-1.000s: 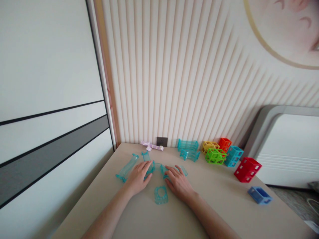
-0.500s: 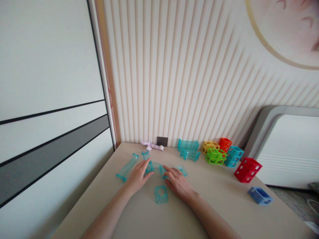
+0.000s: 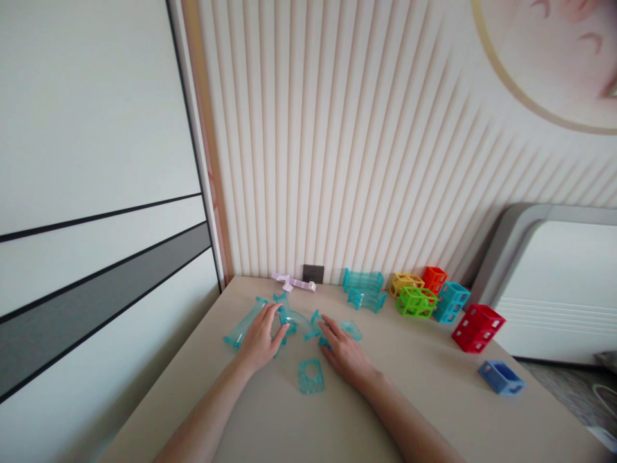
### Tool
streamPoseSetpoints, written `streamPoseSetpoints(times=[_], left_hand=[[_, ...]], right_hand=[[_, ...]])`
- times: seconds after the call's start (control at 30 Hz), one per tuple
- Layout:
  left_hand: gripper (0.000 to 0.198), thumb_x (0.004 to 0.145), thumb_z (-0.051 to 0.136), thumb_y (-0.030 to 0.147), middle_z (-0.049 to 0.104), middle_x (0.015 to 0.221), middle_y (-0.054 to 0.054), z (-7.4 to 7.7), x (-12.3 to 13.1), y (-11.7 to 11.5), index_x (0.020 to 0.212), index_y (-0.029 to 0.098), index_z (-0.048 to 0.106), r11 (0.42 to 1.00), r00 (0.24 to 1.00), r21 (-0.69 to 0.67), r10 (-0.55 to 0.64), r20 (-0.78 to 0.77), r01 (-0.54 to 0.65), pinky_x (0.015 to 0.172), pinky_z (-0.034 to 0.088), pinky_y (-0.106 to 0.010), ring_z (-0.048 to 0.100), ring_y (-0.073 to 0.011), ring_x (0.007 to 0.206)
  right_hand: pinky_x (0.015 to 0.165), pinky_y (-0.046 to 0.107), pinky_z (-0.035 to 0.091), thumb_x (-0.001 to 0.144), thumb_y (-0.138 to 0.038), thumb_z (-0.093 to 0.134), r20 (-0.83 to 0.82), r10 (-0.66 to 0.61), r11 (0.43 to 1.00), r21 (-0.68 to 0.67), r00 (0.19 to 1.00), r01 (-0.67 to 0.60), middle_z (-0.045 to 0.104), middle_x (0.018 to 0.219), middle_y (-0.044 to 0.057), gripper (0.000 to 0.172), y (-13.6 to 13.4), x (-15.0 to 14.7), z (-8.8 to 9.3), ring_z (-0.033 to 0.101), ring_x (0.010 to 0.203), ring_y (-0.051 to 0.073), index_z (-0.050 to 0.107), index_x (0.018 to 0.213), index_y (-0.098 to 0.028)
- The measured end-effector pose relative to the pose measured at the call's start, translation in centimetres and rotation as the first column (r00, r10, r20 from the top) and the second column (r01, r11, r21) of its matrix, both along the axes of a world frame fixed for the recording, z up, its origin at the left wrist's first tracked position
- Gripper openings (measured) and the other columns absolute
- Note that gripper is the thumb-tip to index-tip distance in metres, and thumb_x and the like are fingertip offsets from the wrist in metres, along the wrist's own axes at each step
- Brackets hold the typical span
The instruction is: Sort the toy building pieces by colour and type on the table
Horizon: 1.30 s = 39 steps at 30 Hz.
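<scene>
A clear teal curved track piece (image 3: 297, 320) lies between my hands on the table. My left hand (image 3: 261, 337) has its thumb and fingers around the piece's left end, the fingertips partly hiding it. Just right of the piece's other end, my right hand (image 3: 343, 348) rests with fingers stretched out and a little apart, partly over another teal part (image 3: 326, 342). A flat teal plate with a round hole (image 3: 311, 377) lies nearer to me. Beyond my left hand is a long teal track piece (image 3: 245, 326). A teal lattice piece (image 3: 351, 330) sits behind my right hand.
Teal track pieces (image 3: 364, 281) stand by the ribbed wall, near a lilac strip piece (image 3: 294, 282) and a dark socket (image 3: 313, 274). Yellow, orange, green (image 3: 417, 302) and blue frame blocks are at right, with a red block (image 3: 478, 328) and a blue block (image 3: 501, 377) near the table's edge.
My left hand has shifted slightly left, and the curved piece's left end has moved with it. My right fingertips have drawn a little away from its right end.
</scene>
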State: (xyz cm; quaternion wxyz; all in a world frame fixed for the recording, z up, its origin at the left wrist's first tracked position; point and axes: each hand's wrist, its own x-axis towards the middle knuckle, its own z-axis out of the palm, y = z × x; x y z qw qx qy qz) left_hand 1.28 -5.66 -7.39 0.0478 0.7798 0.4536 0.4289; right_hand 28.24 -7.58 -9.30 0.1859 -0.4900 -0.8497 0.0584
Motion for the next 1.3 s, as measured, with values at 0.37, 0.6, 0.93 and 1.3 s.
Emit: streamPoseSetpoints(times=[0.37, 0.6, 0.93, 1.3], left_hand=[[0.036, 0.096, 0.050, 0.036, 0.063, 0.108, -0.010, 0.8, 0.2, -0.4, 0.128, 0.021, 0.049, 0.999, 0.988, 0.030, 0.025, 0.154, -0.030, 0.088, 0.055, -0.040, 0.065, -0.0225, 0.094], [0.036, 0.094, 0.055, 0.035, 0.064, 0.109, -0.009, 0.4, 0.7, -0.5, 0.127, 0.021, 0.052, 0.997, 0.989, -0.052, -0.053, 0.138, 0.060, 0.089, 0.055, -0.041, 0.065, -0.0221, 0.096], [0.039, 0.093, 0.058, 0.036, 0.067, 0.112, -0.010, 0.2, 1.8, -0.6, 0.129, 0.021, 0.054, 0.981, 0.969, -0.127, -0.114, 0.220, 0.145, 0.088, 0.058, -0.040, 0.069, -0.0211, 0.095], [0.038, 0.093, 0.057, 0.035, 0.062, 0.118, -0.010, -0.1, 2.0, -0.3, 0.129, 0.022, 0.053, 0.972, 0.938, -0.155, -0.118, 0.326, 0.176, 0.091, 0.060, -0.040, 0.068, -0.0207, 0.102]], right_hand=[[0.097, 0.042, 0.056, 0.095, -0.016, 0.049, -0.188, 0.014, 0.975, 0.222, 0.982, 0.029, 0.069, 0.125, 0.010, 0.029, 0.7, 0.5, -0.1, 0.067, 0.114, 0.026, 0.067, 0.115, -0.024], [0.084, 0.036, 0.059, 0.094, -0.019, 0.046, -0.482, -0.156, 0.950, 0.166, 0.862, 0.265, 0.076, 0.105, 0.007, 0.026, 0.3, 0.6, 0.9, 0.073, 0.095, 0.023, 0.066, 0.111, -0.024], [0.093, 0.039, 0.057, 0.093, -0.014, 0.047, -0.569, 0.127, 0.968, 0.248, 0.812, 0.023, 0.070, 0.123, 0.011, 0.031, -1.0, -1.5, 1.7, 0.067, 0.113, 0.023, 0.070, 0.110, -0.025], [0.102, 0.042, 0.052, 0.096, -0.040, 0.056, -0.552, 0.120, 0.992, 0.094, 0.825, -0.082, 0.063, 0.132, 0.014, 0.034, -1.6, -2.0, 2.4, 0.062, 0.121, 0.026, 0.065, 0.125, -0.023]])
